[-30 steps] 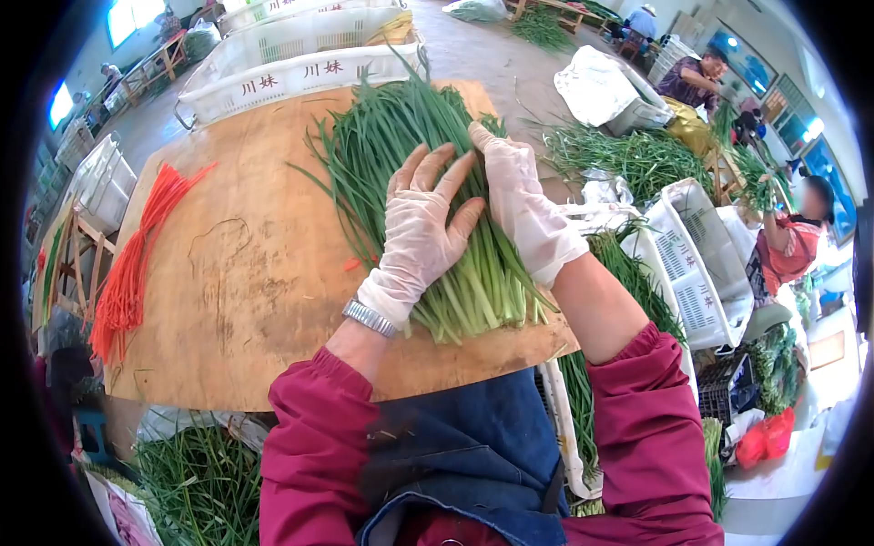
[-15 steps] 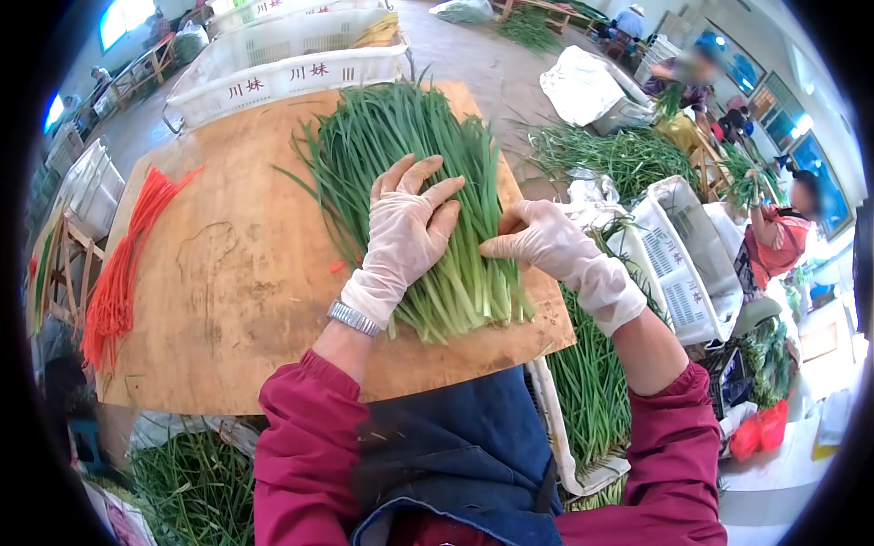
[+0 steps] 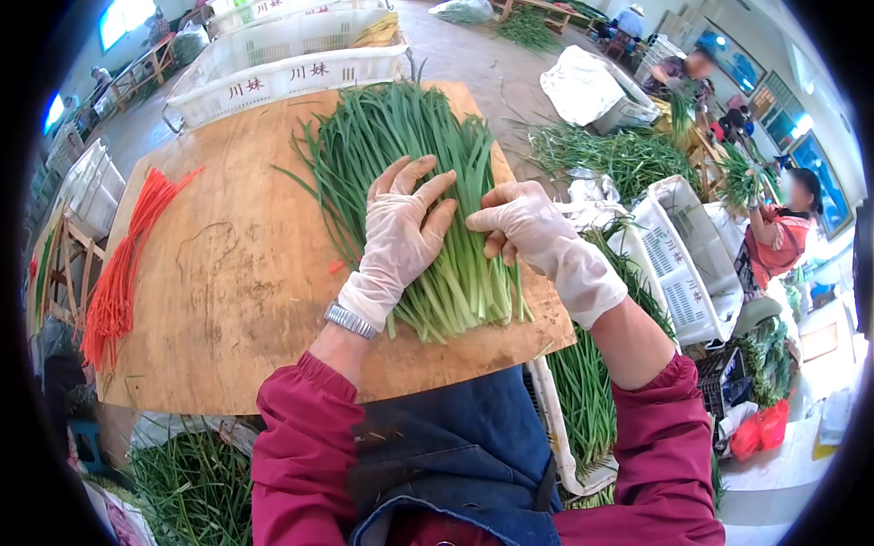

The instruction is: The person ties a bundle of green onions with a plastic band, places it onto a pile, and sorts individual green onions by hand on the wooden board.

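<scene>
A thick bundle of green leafy stalks (image 3: 391, 123) lies on the wooden board (image 3: 228, 273), leaves toward the far edge and pale stems toward me. My left hand (image 3: 401, 232), in a thin whitish glove, rests on the bundle's middle with its fingers apart. At the bundle's right side my right hand (image 3: 537, 232), gloved too, has its fingers pinched together at the stalks; whatever is between the fingertips is too small to make out. Red ties (image 3: 137, 264) lie in a long bunch on the board's left side.
Beyond the board stands a white crate (image 3: 291, 82). Another white crate (image 3: 683, 264) is at the right, near heaped greens (image 3: 619, 155). Below the board, greens fill a bag (image 3: 191, 473) at left and a basket (image 3: 583, 400) at right. Co-workers sit at the upper right.
My right hand moved from over the leaves to the bundle's right side, and its fingers drew together. My left hand slid slightly left and down, still on the bundle.
</scene>
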The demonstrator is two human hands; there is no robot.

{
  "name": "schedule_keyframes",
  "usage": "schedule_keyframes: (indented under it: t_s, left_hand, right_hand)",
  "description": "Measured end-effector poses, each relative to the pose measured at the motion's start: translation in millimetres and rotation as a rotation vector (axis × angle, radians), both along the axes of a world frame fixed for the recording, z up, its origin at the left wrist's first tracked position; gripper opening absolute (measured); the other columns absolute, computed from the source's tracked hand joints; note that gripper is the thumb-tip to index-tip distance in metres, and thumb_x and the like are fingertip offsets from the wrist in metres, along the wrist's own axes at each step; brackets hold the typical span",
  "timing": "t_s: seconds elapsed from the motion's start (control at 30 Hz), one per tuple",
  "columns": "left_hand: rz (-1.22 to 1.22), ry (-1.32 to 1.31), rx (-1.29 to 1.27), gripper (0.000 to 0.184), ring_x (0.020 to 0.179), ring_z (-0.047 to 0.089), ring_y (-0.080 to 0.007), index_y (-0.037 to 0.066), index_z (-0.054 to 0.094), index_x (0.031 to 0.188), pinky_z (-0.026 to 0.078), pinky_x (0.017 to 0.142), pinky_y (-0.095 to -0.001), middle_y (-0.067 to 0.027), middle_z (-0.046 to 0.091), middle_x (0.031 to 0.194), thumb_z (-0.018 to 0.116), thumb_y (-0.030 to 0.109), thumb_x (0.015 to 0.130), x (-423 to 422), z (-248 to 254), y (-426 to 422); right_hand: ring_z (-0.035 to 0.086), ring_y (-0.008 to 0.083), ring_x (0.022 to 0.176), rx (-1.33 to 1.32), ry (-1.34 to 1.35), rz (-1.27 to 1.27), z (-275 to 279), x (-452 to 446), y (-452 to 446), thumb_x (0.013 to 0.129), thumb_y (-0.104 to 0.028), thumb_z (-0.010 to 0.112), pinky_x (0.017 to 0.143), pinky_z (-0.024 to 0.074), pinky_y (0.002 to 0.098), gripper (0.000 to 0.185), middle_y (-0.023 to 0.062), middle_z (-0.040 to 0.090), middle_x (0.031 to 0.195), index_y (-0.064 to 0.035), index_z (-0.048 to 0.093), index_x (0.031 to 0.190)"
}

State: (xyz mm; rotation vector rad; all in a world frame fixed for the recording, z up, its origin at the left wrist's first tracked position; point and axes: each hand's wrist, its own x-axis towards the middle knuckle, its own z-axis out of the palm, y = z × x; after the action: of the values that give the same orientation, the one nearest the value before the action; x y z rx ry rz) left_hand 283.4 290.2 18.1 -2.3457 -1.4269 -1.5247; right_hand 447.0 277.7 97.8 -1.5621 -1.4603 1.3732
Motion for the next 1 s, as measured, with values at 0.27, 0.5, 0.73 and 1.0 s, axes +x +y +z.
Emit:
schedule_keyframes:
  t_s: [0.27, 0.5, 0.73, 1.0]
  left_hand:
    - [-0.089, 0.158, 0.008, 0.031, 0.123, 0.036, -0.0311, 0.025, 0.061, 0.114, 0.023, 0.103, -0.044, -0.0065, 0.047, 0.129, 0.055, 0.023, 0.084, 5.7, 14.0, -4.3]
    - [-0.092, 0.496, -0.327, 0.025, 0.129, 0.028, -0.0306, 0.028, 0.066, 0.105, 0.011, 0.106, -0.0503, 0.0019, 0.044, 0.133, 0.052, 0.033, 0.085, 13.5, 26.5, -4.3]
    - [-0.113, 0.421, -0.275, 0.022, 0.129, 0.03, -0.028, 0.028, 0.067, 0.102, 0.012, 0.107, -0.0499, 0.0037, 0.05, 0.127, 0.058, 0.029, 0.082, 11.5, 19.9, -4.0]
    - [-0.15, 0.409, -0.225, 0.024, 0.128, 0.031, -0.0302, 0.025, 0.066, 0.105, 0.013, 0.106, -0.0501, -0.0019, 0.051, 0.127, 0.058, 0.03, 0.083, 7.5, 22.5, -3.1]
  right_hand:
    - [0.059, 0.0156, 0.048, 0.072, -0.228, 0.091, -14.5, -1.5, -11.2, 0.076, -0.011, 0.06, 0.039, 0.0446, 0.0257, 0.024, 0.0093, 0.059, 0.066, 0.0064, 0.056, 0.093]
    - [0.058, 0.0119, 0.052, 0.126, -0.012, 0.113, -7.6, 21.1, -17.4, 0.084, -0.016, 0.055, 0.043, 0.0455, 0.0233, 0.023, 0.0067, 0.061, 0.068, 0.0018, 0.062, 0.095]
    - [0.057, 0.0147, 0.057, 0.175, -0.407, -0.265, -73.9, 122.7, 8.8, 0.083, -0.034, 0.058, 0.054, 0.0438, 0.0286, 0.035, 0.0066, 0.063, 0.071, 0.0001, 0.066, 0.088]
    - [0.059, 0.0305, 0.094, 0.393, -0.256, -0.072, -120.1, 102.2, 39.5, 0.083, -0.033, 0.054, 0.083, 0.0428, 0.0342, 0.045, 0.0187, 0.063, 0.099, 0.0013, 0.057, 0.112]
